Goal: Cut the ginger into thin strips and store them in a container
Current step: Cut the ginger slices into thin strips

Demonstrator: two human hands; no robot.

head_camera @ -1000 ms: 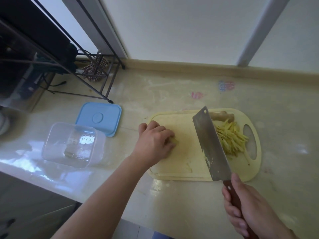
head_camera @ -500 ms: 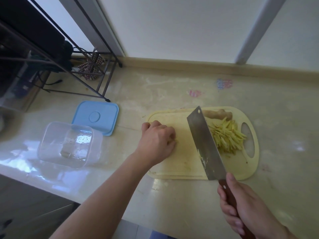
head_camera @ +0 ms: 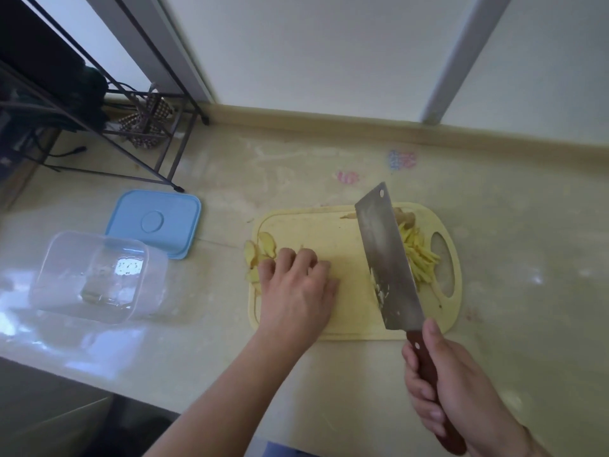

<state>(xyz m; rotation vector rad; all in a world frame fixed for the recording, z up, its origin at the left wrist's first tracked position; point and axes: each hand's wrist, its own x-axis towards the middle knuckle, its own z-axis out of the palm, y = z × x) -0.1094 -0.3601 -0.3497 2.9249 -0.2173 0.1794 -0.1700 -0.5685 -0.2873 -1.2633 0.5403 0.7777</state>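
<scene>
While the right hand (head_camera: 461,394) grips the wooden handle of a cleaver (head_camera: 389,258) held tilted over the yellow cutting board (head_camera: 346,318), the left hand (head_camera: 296,291) lies on the board with its fingers (head_camera: 324,267) loosely bent over ginger slices (head_camera: 260,250) at the board's left edge. Cut ginger strips (head_camera: 420,255) are piled right of the blade, just below an uncut ginger knob (head_camera: 406,218) at the board's far edge. Toward the counter's (head_camera: 527,258) left front edge stands a clear container (head_camera: 95,275), seemingly without ginger inside, its blue lid (head_camera: 158,222) lying flat just behind it.
</scene>
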